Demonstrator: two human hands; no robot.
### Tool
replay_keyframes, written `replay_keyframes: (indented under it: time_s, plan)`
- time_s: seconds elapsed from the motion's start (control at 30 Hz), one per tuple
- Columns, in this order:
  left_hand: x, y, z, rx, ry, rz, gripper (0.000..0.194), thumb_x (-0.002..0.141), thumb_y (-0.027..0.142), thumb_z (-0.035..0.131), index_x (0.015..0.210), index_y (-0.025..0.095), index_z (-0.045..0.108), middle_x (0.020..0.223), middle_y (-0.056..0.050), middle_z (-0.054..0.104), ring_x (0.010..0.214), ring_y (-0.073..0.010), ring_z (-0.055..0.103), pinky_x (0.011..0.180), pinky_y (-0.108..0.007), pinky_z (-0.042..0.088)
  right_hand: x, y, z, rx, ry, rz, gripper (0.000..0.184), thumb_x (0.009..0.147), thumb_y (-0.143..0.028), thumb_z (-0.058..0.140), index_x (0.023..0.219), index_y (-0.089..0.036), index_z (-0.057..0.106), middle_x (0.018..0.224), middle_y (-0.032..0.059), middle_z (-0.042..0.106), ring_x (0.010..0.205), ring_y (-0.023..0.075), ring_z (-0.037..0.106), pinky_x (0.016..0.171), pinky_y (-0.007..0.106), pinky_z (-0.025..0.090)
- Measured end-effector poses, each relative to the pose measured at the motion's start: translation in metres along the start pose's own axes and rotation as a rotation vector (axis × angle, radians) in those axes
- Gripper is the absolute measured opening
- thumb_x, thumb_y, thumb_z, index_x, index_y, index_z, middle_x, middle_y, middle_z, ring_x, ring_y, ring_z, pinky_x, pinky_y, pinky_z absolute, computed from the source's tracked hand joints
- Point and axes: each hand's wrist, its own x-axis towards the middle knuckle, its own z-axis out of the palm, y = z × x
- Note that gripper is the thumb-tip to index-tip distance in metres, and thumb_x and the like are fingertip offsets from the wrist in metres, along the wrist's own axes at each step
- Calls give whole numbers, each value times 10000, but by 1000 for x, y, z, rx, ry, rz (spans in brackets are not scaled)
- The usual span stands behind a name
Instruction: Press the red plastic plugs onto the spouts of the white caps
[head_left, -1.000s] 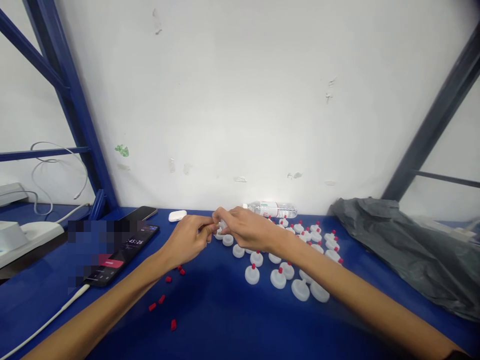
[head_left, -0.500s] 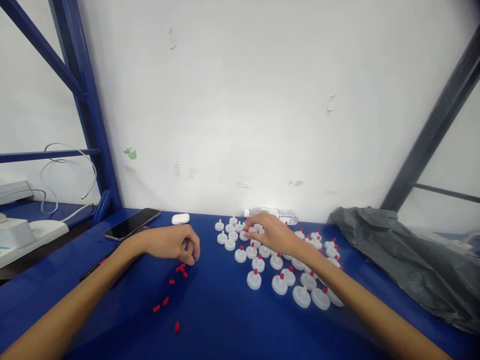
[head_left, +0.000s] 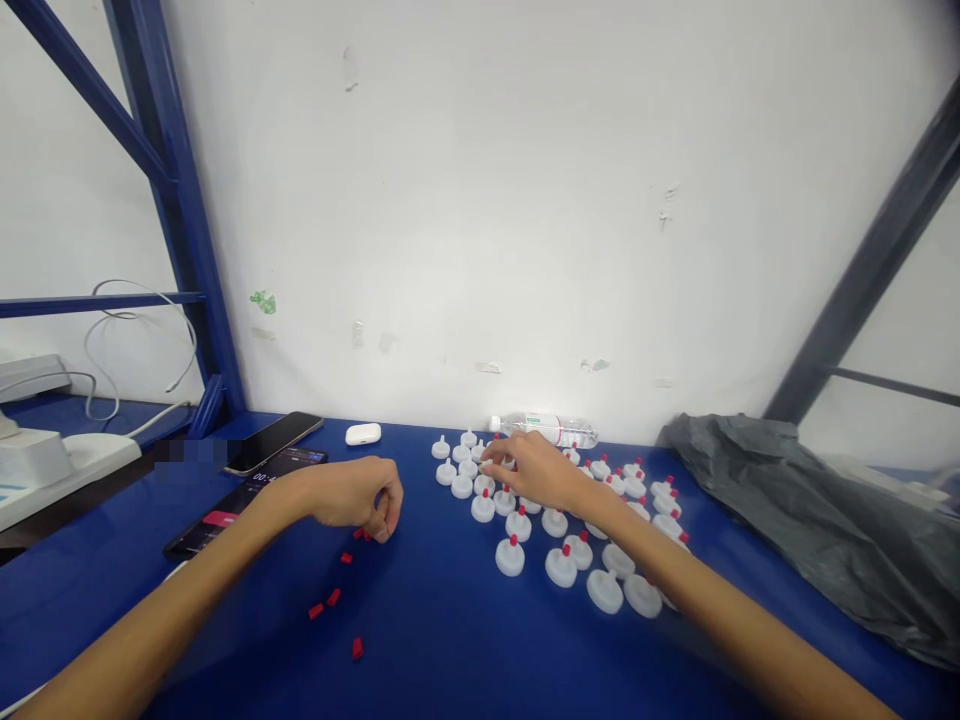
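My left hand (head_left: 360, 497) is low over the table, its fingers pinched together at a small cluster of red tips (head_left: 360, 534). Whatever lies between those fingertips is hidden. More loose red tips (head_left: 334, 597) are scattered nearer to me. On the right, my right hand (head_left: 536, 470) reaches into a group of white nozzle caps with round bases. Its thumb and forefinger close around the top of one white nozzle cap (head_left: 486, 484). Several caps carry a red tip, like the front one (head_left: 510, 557); others at the back left (head_left: 441, 449) have bare white spouts.
Two phones lie at the left, a dark one (head_left: 277, 443) and one with a lit screen (head_left: 225, 508). A white earbud case (head_left: 363, 434) and a clear bottle (head_left: 555, 429) are by the wall. A grey plastic bag (head_left: 780, 520) covers the right side.
My left hand has lowered slightly onto the red tips, its fingers closing. My right hand has shifted slightly left among the caps. The nearer phone's screen has lit up.
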Motion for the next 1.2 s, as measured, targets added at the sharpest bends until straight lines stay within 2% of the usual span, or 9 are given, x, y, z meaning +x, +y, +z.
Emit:
replay_keyframes:
  time_s: [0.13, 0.23, 0.37, 0.5, 0.77, 0.9, 0.97, 1.07, 1.2]
  plan:
    - [-1, 3, -3, 29, 61, -4, 113, 727, 279, 714, 820, 239, 763, 775, 10, 722, 682, -167, 626, 569, -235, 426, -10, -12, -5, -4, 21, -47, 252, 1005, -398, 536, 1068, -234, 717, 1027, 46, 745, 1021, 248, 626, 905, 394, 440]
    - [-1, 0, -4, 30, 27, -75, 183, 678, 299, 760, 848, 231, 761, 756, 17, 712, 674, -167, 642, 555, -229, 434, -19, -16, -4, -29, 33, -90, 253, 990, -431, 568, 1012, -232, 723, 1037, 53, 732, 1067, 259, 600, 954, 428, 420]
    - [0, -5, -2, 23, 3, -107, 121, 696, 273, 710, 784, 205, 758, 727, -3, 727, 644, -175, 665, 556, -236, 455, -25, -16, 0, -60, 48, -95, 272, 962, -479, 607, 1019, -237, 716, 1078, 65, 708, 1138, 277, 566, 1010, 466, 387]
    - [0, -1, -1, 50, 58, -97, 128, 709, 252, 659, 786, 213, 753, 771, -13, 736, 664, -183, 663, 558, -241, 451, -23, -19, 2, -52, 70, -103, 283, 1013, -457, 518, 1055, -245, 701, 1075, 57, 708, 1130, 257, 563, 1000, 443, 396]
    - [-12, 29, -5, 125, 384, -70, 113, 791, 280, 567, 811, 227, 664, 793, 8, 667, 695, -165, 598, 607, -246, 416, 2, -28, 23, -206, 86, -63, 264, 1006, -358, 540, 1052, -165, 714, 978, 102, 715, 1025, 277, 584, 944, 439, 402]
    - [-38, 48, 0, 130, 626, -84, 121, 822, 315, 578, 780, 229, 652, 610, 46, 545, 573, -138, 488, 545, -239, 363, 16, -29, 29, -173, 79, -60, 113, 932, -249, 657, 879, -163, 706, 891, 100, 708, 989, 289, 607, 893, 425, 413]
    - [-52, 56, 7, 50, 744, -128, 151, 837, 361, 592, 815, 232, 667, 568, 60, 493, 527, -128, 456, 524, -234, 361, 18, -31, 26, -132, 79, -70, 85, 939, -207, 643, 868, -172, 672, 898, 81, 707, 947, 258, 628, 853, 385, 429]
    - [-64, 64, 20, -146, 907, -158, 246, 847, 447, 612, 936, 234, 699, 584, 57, 541, 520, -132, 503, 531, -230, 413, 10, -38, 13, -54, 87, -88, 81, 1012, -224, 521, 1005, -183, 591, 950, 52, 700, 837, 188, 643, 728, 303, 454]
    - [-55, 74, 38, -367, 943, -184, 349, 841, 514, 628, 992, 214, 726, 721, 0, 708, 609, -183, 642, 557, -254, 492, -18, -55, -5, 85, 118, -89, 83, 1041, -233, 452, 1092, -208, 512, 968, 24, 682, 794, 156, 634, 700, 275, 476]
